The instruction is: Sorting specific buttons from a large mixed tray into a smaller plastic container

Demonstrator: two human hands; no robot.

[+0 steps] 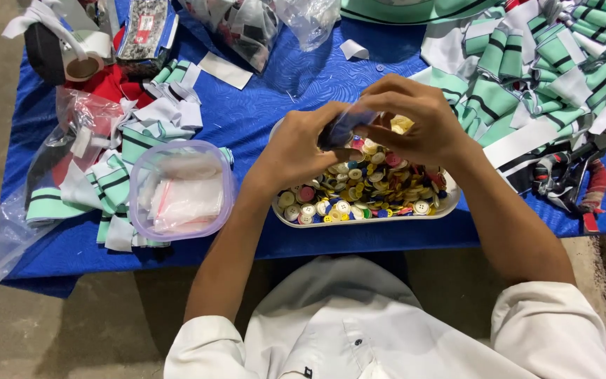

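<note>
My left hand [296, 149] and my right hand [409, 121] meet over a white oval tray [359, 219] heaped with several coloured buttons [366, 184]. Between the fingers of both hands is a small clear plastic bag [345, 126], pinched at its edges, with something dark and blue inside. The hands hover just above the button pile at the middle of the blue table cover [261, 105].
A round clear plastic tub [180, 189] of small bags sits left of the tray. Green-and-white striped fabric pieces [541, 63] pile at the right and also at the left [113, 175]. Clear bags [261, 21], a tape roll [82, 67] and scissors [569, 175] lie around.
</note>
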